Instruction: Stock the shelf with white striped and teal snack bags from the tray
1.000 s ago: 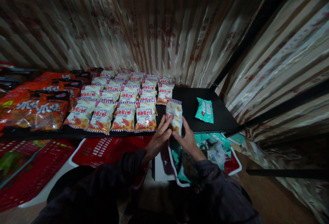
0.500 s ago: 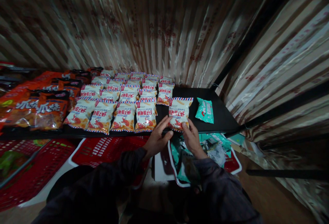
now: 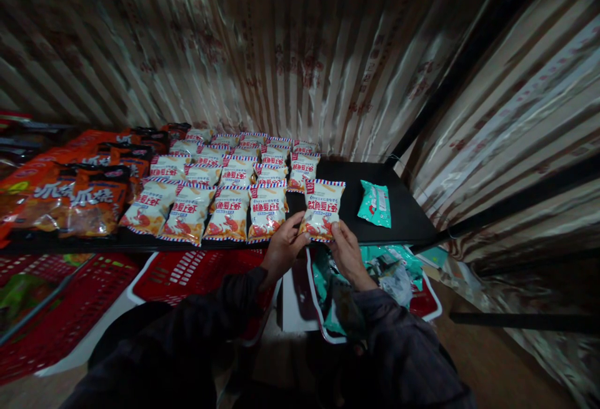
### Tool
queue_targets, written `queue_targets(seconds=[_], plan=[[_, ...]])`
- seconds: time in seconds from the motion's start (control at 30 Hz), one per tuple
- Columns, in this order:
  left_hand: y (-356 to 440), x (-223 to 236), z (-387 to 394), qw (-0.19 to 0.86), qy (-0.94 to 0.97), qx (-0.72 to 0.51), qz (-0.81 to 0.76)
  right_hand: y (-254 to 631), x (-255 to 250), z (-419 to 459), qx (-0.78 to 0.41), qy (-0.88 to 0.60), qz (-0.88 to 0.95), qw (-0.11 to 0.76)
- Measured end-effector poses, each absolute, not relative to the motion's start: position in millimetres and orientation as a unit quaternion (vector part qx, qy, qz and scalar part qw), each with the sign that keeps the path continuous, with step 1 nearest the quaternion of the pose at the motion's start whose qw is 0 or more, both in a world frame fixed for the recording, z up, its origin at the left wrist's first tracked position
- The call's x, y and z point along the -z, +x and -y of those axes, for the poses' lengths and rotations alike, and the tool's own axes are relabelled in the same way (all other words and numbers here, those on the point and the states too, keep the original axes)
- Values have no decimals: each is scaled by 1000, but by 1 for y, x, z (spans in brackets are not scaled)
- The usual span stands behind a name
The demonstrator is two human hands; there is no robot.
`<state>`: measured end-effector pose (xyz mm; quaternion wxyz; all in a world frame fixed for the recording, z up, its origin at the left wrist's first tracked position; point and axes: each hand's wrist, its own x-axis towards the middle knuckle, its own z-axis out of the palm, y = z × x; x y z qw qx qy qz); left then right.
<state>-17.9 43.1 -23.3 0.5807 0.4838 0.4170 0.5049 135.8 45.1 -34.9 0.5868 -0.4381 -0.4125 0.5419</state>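
Observation:
Between my two hands is a white and orange snack bag with a striped top edge and red lettering, upright at the front of the black shelf. My left hand is closed on its lower left edge. At its lower right corner, my right hand grips with the thumb on the front; the fingers behind are hidden. Just left of it stands a matching snack bag, the front one of several rows of the same kind. A teal packet lies apart on the right of the shelf.
Orange and black snack bags fill the shelf's left part. Below stand a red basket and a white-rimmed basket holding teal packets. A black post rises at the right, and a striped curtain hangs behind.
The held snack bag has shifted slightly left, closer to the front row. My left hand has closed on its left edge, while my right hand keeps its hold.

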Motion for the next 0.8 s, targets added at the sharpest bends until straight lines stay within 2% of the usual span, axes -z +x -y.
queue_targets(seconds=[0.27, 0.8], plan=[[-19, 22, -44, 628, 401, -519, -419, 135, 37, -48, -548, -445, 381, 598], [-18, 32, -46, 571, 455, -522, -441, 137, 49, -57, -534, -471, 392, 582]])
